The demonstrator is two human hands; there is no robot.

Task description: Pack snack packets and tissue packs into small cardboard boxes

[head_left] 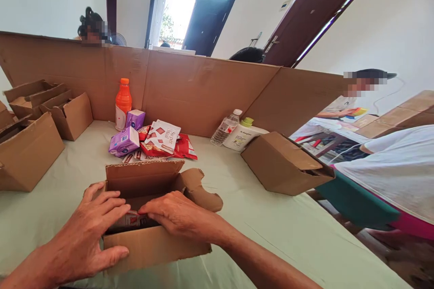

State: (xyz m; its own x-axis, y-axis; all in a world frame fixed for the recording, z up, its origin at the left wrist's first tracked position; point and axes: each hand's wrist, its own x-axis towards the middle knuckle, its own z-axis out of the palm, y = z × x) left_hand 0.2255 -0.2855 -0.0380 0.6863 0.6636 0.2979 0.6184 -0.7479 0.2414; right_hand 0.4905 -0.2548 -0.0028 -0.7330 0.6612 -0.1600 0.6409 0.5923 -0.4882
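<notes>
cardboard box [152, 249], brown, open, ragged-edged

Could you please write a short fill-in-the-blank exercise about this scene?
1. The bare left hand and bare right hand are at the open brown box, made of ____.
2. The upright orange plastic bottle has a cap coloured ____.
3. The clear plastic bottle has a ____ cap.

Missing words: cardboard; orange; white.

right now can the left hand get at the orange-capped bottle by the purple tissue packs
Probably yes: from the open cardboard box, the left hand could reach forward; the orange-capped bottle looks free on its left, and the purple tissue packs hide only a lower part.
</notes>
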